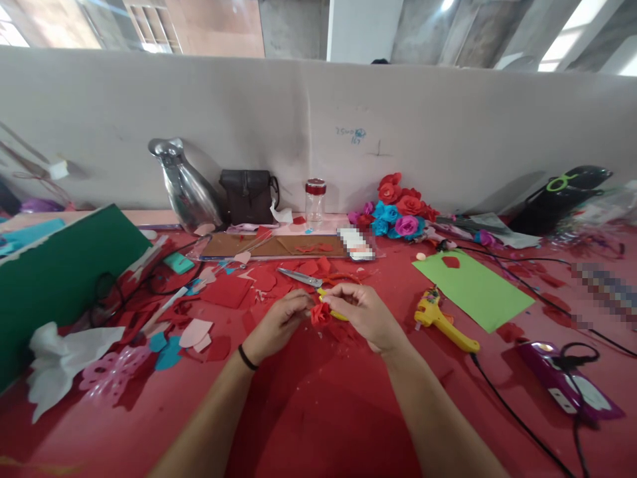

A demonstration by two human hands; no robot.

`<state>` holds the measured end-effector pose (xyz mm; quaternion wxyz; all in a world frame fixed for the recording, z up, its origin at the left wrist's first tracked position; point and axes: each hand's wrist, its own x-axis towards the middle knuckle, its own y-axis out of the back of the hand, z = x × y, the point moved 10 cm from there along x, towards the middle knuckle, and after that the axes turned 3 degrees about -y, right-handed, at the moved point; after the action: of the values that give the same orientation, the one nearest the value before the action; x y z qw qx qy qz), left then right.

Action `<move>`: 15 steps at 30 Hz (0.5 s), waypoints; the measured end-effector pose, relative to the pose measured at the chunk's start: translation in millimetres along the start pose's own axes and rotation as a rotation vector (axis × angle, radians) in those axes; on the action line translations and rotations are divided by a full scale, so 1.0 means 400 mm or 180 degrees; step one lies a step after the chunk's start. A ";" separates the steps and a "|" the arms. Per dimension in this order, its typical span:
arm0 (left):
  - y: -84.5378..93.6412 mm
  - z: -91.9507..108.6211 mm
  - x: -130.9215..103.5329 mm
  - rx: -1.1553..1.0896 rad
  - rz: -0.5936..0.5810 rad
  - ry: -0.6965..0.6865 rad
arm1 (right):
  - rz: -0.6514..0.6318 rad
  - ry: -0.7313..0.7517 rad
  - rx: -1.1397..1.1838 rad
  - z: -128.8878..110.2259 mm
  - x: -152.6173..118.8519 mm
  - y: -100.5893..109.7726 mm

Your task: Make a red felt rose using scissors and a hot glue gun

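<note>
Between my two hands is a small red paper flower point(320, 314), over the middle of the red table. My right hand point(365, 312) pinches the flower's right side between thumb and fingers. My left hand point(286, 318), with a black band at the wrist, has its fingers curled closed at the flower's left edge. Just beyond my hands lie scissors point(301, 277) with orange handles, and a yellow-handled tool point(339, 316) partly hidden by my right hand. Red paper petals point(266, 279) are scattered around there.
A yellow glue gun point(442, 325) lies to the right, beside a green sheet point(478, 289) and a purple power strip point(562, 382) with cables. Finished paper flowers point(398, 209), a glass jar point(315, 202) and a metal jug point(186, 189) stand along the back panel. Paper scraps cover the left.
</note>
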<state>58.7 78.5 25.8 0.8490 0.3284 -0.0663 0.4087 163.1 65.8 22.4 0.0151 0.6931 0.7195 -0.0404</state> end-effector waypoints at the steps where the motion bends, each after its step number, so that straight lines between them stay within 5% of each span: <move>1: 0.000 0.000 0.000 -0.0003 -0.0015 -0.0003 | -0.0001 -0.0084 0.0148 0.007 0.002 -0.001; 10: -0.016 0.009 0.001 -0.0026 -0.0242 -0.0122 | -0.0087 -0.0093 0.0319 0.005 0.001 -0.017; 15: -0.008 0.019 0.000 0.0079 -0.0149 -0.0171 | -0.0124 -0.0581 0.0778 0.047 0.000 -0.028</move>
<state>62.3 72.3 30.2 0.8520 0.3512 -0.0764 0.3806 151.4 63.9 3.9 -0.0048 0.6692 0.7182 -0.1909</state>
